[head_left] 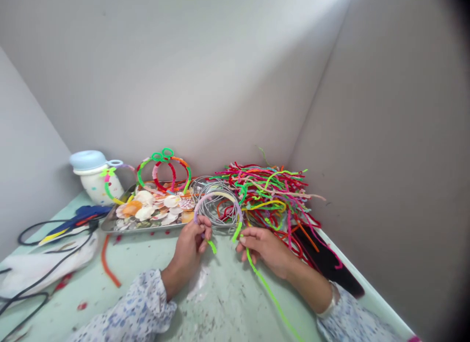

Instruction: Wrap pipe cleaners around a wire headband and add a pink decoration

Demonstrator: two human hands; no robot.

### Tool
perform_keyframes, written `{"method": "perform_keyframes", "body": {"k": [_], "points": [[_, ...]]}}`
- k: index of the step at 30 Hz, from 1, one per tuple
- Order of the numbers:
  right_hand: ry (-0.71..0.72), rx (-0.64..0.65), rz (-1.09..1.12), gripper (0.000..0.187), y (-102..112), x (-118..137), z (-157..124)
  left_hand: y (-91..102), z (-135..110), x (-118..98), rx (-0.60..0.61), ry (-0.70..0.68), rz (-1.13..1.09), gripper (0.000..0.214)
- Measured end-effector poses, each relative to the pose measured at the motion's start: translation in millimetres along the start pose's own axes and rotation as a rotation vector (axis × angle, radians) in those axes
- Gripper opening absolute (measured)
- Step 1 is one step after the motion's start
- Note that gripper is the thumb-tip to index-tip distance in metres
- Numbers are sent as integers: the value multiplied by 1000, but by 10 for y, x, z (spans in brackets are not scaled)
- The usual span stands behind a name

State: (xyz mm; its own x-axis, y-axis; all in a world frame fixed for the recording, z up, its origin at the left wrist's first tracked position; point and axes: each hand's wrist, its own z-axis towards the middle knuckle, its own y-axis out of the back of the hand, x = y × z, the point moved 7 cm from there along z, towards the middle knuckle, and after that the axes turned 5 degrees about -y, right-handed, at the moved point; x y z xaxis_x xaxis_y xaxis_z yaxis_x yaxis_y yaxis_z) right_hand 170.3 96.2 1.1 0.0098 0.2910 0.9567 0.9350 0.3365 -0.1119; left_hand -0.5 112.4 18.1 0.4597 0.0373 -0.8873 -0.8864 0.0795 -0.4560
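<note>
A headband-shaped hoop (pixel 219 195), wrapped in lilac, pale cream and lime-green pipe cleaner, stands in an arch between my hands. My left hand (pixel 191 244) is closed around its left end, where a short green tip pokes out below the fingers. At the right end the wrapping is lime green. Beside that end my right hand (pixel 261 246) pinches a long lime-green pipe cleaner (pixel 270 293), whose loose length trails down toward the table's front edge. Whether its upper end joins the hoop's wrapping is hard to make out.
Behind the hoop lie a coil of grey wire (pixel 209 187) and a metal tray (pixel 147 230) of seashells. Finished wrapped hoops (pixel 163 173) lean at the back. Right: a heap of colourful pipe cleaners (pixel 268 190). Left: a white bottle (pixel 99 183), blue-handled tool (pixel 79 218), black cable (pixel 47 268).
</note>
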Motion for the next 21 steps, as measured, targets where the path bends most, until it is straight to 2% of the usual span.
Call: {"method": "perform_keyframes", "body": {"k": [5,12,18,21], "points": [[-33,58,-28,29,-118,-83,-1,-9,3,61,29,11,48,9],[-39,133,-50,32,-178,-102,-48,24,42,103,53,-6,177,10],[11,29,110,36,-66,-177,18,4,20,74,35,-45,273,16],[60,-25,154,33,-16,-169,26,-29,-46,-63,-47,-170,409,27]]}}
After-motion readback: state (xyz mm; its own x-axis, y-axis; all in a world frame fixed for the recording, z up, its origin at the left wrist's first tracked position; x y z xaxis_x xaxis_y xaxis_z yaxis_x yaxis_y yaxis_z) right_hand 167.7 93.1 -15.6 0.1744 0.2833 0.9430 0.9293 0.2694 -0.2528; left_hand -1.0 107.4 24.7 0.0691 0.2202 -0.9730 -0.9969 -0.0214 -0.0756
